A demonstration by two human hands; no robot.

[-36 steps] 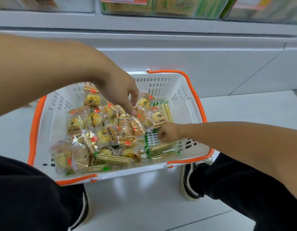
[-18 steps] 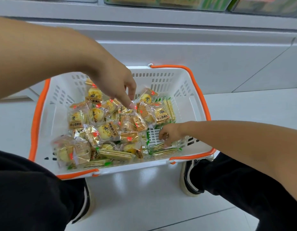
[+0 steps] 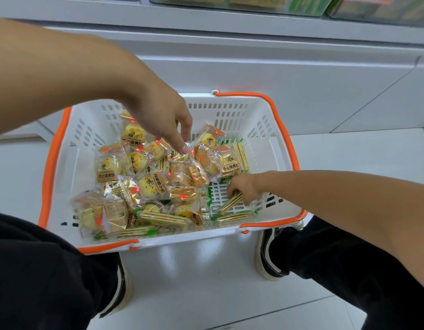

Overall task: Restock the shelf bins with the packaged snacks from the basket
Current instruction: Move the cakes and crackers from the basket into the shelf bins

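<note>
The right hand [image 3: 244, 189] now pinches a cracker pack [image 3: 231, 203], lifting one end off the basket [image 3: 273, 129] floor. The left hand [image 3: 168, 120], fingers loosely spread, only touches a pastry packet [image 3: 180, 154]. Picking has begun.

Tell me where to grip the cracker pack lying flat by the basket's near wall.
Pinch the cracker pack across its long edges at mid-length, coming from above. It lies flat atop the pile, long side along the basket's near wall, its top uncovered.
</note>
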